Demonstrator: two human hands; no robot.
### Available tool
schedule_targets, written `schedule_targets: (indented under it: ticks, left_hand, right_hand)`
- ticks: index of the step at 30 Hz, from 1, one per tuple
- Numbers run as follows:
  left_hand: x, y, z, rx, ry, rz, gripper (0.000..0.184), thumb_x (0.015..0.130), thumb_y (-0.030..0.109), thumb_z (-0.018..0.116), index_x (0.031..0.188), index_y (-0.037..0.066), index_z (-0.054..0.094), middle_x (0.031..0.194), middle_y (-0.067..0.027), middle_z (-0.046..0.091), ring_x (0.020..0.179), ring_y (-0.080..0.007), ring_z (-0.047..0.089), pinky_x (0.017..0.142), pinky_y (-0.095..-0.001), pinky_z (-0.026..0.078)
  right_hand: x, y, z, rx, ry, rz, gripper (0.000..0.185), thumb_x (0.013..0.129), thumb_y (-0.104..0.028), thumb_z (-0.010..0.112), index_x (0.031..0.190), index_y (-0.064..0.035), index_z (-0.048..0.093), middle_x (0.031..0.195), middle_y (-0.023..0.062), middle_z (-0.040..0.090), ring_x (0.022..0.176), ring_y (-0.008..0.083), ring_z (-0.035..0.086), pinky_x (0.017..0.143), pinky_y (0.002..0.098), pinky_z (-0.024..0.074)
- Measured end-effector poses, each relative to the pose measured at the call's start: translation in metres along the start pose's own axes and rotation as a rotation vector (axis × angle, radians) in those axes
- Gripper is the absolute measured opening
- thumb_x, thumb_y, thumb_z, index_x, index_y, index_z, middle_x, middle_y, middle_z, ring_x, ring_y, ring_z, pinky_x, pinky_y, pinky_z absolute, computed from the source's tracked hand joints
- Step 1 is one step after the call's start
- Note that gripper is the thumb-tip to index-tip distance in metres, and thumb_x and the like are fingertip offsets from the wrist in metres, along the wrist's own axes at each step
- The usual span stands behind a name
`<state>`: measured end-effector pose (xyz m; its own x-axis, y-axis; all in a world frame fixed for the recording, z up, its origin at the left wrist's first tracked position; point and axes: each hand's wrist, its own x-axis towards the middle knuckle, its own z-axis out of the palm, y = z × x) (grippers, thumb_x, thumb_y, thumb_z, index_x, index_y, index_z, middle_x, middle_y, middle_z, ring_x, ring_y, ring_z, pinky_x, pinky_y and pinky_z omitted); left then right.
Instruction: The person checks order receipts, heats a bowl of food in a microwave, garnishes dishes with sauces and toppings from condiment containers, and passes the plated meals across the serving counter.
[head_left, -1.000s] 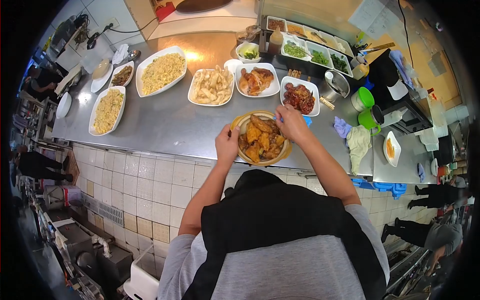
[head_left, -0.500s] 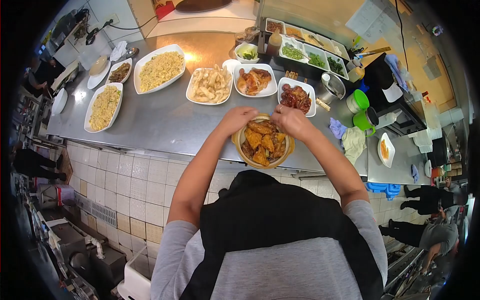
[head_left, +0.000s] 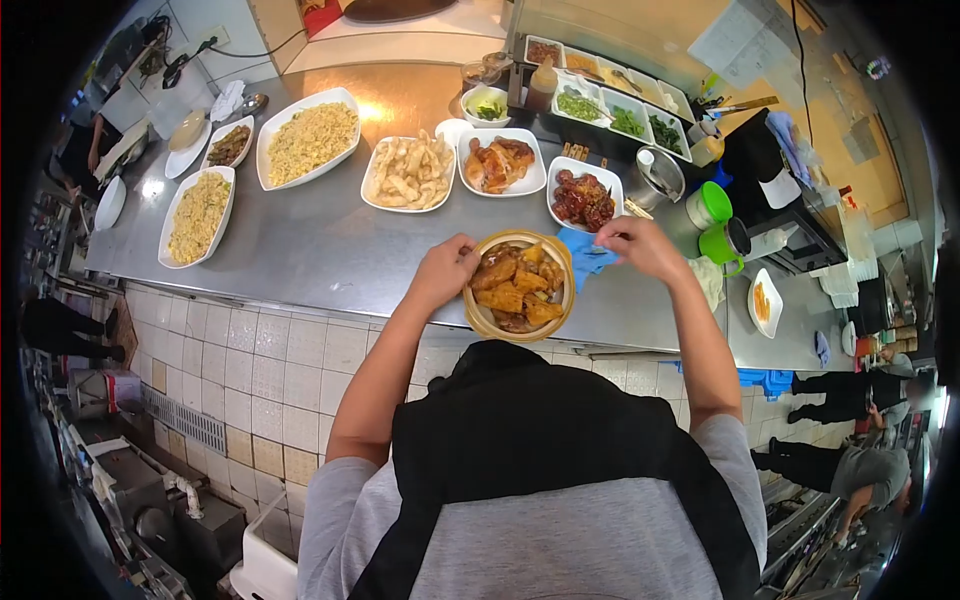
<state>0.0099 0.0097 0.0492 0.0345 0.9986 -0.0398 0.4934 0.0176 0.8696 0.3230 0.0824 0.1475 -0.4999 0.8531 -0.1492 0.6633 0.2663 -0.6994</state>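
Observation:
A round yellowish clay pot (head_left: 569, 290) sits at the counter's front edge, close to my body. Browned, glazed chunks of food (head_left: 515, 285) fill it. My left hand (head_left: 447, 270) grips the pot's left rim with bent fingers. On the other side, my right hand (head_left: 642, 248) pinches a blue cloth (head_left: 590, 252), which hangs beside the pot's upper right rim. Just behind the cloth is a white bowl of dark red glazed meat (head_left: 583, 198).
Along the steel counter (head_left: 310, 235) stand a plate of roast chicken (head_left: 500, 165), a dish of pale fried strips (head_left: 408, 172) and two fried rice dishes (head_left: 312, 140). A topping rack (head_left: 605, 105), green-lidded jar (head_left: 710, 203) and green mug (head_left: 722, 242) are at right. Other people stand far right.
My right hand has left the pot's rim, moved right and taken up the blue cloth that lay on the counter. My left hand has slid down to the pot's left side.

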Motion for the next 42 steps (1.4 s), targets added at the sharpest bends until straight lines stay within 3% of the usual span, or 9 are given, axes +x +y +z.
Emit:
schedule_targets:
  ticks: [1, 5, 17, 21, 24, 27, 30, 32, 42]
  left_hand:
    - [-0.001, -0.004, -0.003, -0.013, -0.005, -0.006, 0.031, 0.088, 0.027, 0.056, 0.107, 0.004, 0.064, 0.096, -0.0157, 0.067, 0.089, -0.027, 0.064, 0.081, -0.0337, 0.049]
    - [0.02, -0.019, 0.015, -0.188, -0.089, 0.028, 0.035, 0.088, 0.027, 0.055, 0.113, 0.005, 0.063, 0.104, -0.0176, 0.066, 0.098, -0.0272, 0.063, 0.087, -0.035, 0.047]
    - [0.017, -0.007, 0.018, -0.304, -0.104, -0.065, 0.031, 0.092, 0.023, 0.054, 0.113, 0.002, 0.065, 0.088, -0.0049, 0.068, 0.079, -0.0111, 0.059, 0.077, -0.0262, 0.048]
    - [0.005, -0.008, 0.02, -0.28, -0.012, -0.092, 0.032, 0.092, 0.021, 0.054, 0.115, 0.001, 0.062, 0.093, -0.0061, 0.067, 0.085, -0.0128, 0.06, 0.081, -0.0262, 0.047]
    - [-0.017, -0.032, 0.028, -0.28, 0.229, 0.007, 0.035, 0.087, 0.024, 0.056, 0.116, 0.003, 0.06, 0.107, -0.017, 0.064, 0.097, -0.0277, 0.061, 0.084, -0.0346, 0.047]
    - [-0.042, -0.073, 0.042, -0.413, 0.296, -0.002, 0.039, 0.088, 0.024, 0.056, 0.119, 0.001, 0.055, 0.112, -0.0168, 0.06, 0.102, -0.0264, 0.058, 0.088, -0.0342, 0.045]
    - [-0.059, -0.03, 0.006, -0.598, 0.122, -0.208, 0.042, 0.088, 0.023, 0.059, 0.122, 0.0, 0.053, 0.109, -0.0145, 0.06, 0.101, -0.0224, 0.057, 0.09, -0.0318, 0.044]
    - [-0.042, -0.035, 0.002, -0.335, 0.218, -0.142, 0.042, 0.089, 0.023, 0.059, 0.124, 0.0, 0.053, 0.11, -0.0128, 0.06, 0.1, -0.0178, 0.056, 0.088, -0.0281, 0.045]
    - [-0.016, -0.021, 0.011, -0.828, 0.062, -0.184, 0.033, 0.094, 0.02, 0.053, 0.12, 0.0, 0.056, 0.106, -0.0067, 0.063, 0.094, -0.013, 0.058, 0.085, -0.0258, 0.046]
  right_hand:
    - [-0.005, -0.004, -0.003, 0.18, -0.018, 0.126, 0.01, 0.081, -0.008, 0.063, 0.089, -0.0024, 0.066, 0.087, 0.0131, 0.065, 0.081, 0.0276, 0.063, 0.072, 0.0357, 0.0502]
    - [0.008, -0.022, 0.017, -0.226, 0.073, -0.273, 0.009, 0.082, -0.009, 0.061, 0.088, -0.0052, 0.067, 0.09, 0.0115, 0.064, 0.083, 0.027, 0.063, 0.073, 0.0356, 0.0507]
    - [0.044, -0.035, 0.061, -0.81, -0.024, -0.811, 0.008, 0.075, -0.008, 0.057, 0.08, -0.0055, 0.063, 0.087, 0.0123, 0.059, 0.084, 0.0288, 0.061, 0.067, 0.0385, 0.0511]
    - [0.035, -0.032, 0.046, -0.693, -0.121, -0.527, 0.008, 0.077, -0.009, 0.057, 0.079, -0.004, 0.063, 0.085, 0.0116, 0.059, 0.084, 0.0292, 0.061, 0.072, 0.0404, 0.0496]
    - [0.021, -0.007, 0.005, -0.401, -0.11, -0.366, 0.006, 0.081, -0.007, 0.059, 0.082, -0.0031, 0.064, 0.085, 0.0107, 0.063, 0.084, 0.0266, 0.062, 0.072, 0.0372, 0.0493]
    - [-0.019, -0.001, -0.028, -0.077, -0.041, -0.052, 0.009, 0.084, -0.005, 0.06, 0.089, -0.0029, 0.067, 0.084, 0.0075, 0.067, 0.078, 0.017, 0.062, 0.074, 0.0299, 0.0481]
    - [-0.037, 0.002, -0.03, 0.045, -0.049, 0.002, 0.01, 0.085, -0.006, 0.06, 0.09, 0.0001, 0.065, 0.077, 0.003, 0.064, 0.075, 0.0102, 0.055, 0.073, 0.0259, 0.0453]
    - [-0.033, 0.001, -0.013, -0.046, -0.047, -0.057, 0.01, 0.085, -0.007, 0.06, 0.091, -0.0005, 0.065, 0.083, 0.0061, 0.065, 0.079, 0.0157, 0.059, 0.074, 0.0292, 0.0468]
    - [0.012, -0.037, 0.072, -0.3, 0.156, -0.423, 0.009, 0.084, -0.01, 0.059, 0.088, -0.0048, 0.065, 0.089, 0.0119, 0.061, 0.086, 0.0308, 0.061, 0.073, 0.0385, 0.0495]
